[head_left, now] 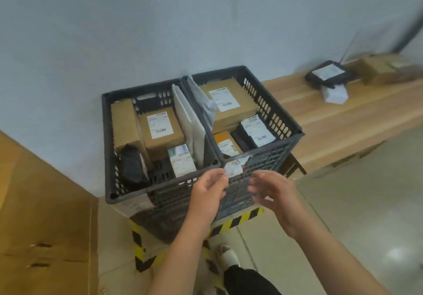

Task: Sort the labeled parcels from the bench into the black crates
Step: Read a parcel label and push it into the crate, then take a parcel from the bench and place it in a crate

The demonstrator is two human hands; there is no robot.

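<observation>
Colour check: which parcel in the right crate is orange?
The small orange box at the front of the right crate; the rest are brown, black or white.

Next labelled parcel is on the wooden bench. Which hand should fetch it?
Right, probably. The right hand is empty and open on the side where the light wooden bench runs, with the black flat parcel with a white label on it. The left hand, also empty, would have to cross over.

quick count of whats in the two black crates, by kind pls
brown cardboard boxes: 3
small orange-topped cardboard box: 1
black wrapped parcels: 2
white or grey flat mailers: 2
small white labelled box: 1
total in the two black plastic crates: 9
</observation>
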